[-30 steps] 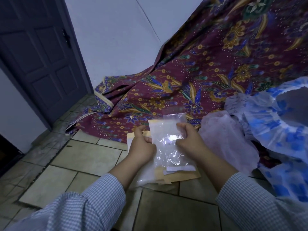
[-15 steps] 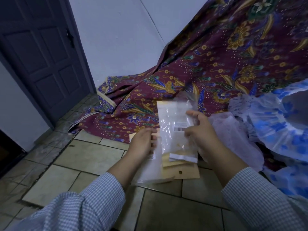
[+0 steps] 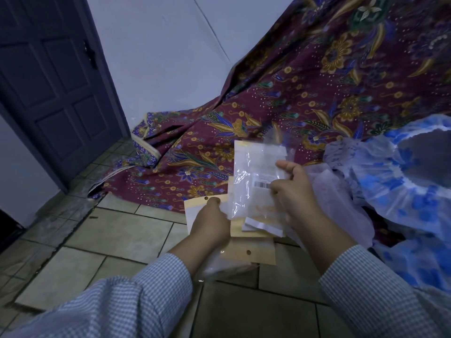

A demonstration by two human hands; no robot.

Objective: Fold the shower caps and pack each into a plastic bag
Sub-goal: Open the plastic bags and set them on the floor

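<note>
My right hand (image 3: 295,193) pinches one clear plastic bag (image 3: 253,176) with a tan header strip and a barcode label, lifted upright above the stack. My left hand (image 3: 210,223) grips the stack of plastic bags (image 3: 251,250) with tan header cards, thumb on top near a punched hole. Blue-flowered shower caps (image 3: 400,181) lie in a heap at the right. A pale pink shower cap (image 3: 341,206) lies just right of my right hand.
A maroon batik cloth (image 3: 305,93) drapes from the upper right down to the tiled floor (image 3: 127,235). A dark panelled door (image 3: 51,76) stands at the left beside a white wall (image 3: 158,50).
My right hand has peeled one bag off the stack and raised it up and to the right. My left hand kept its grip on the stack and dropped slightly.
</note>
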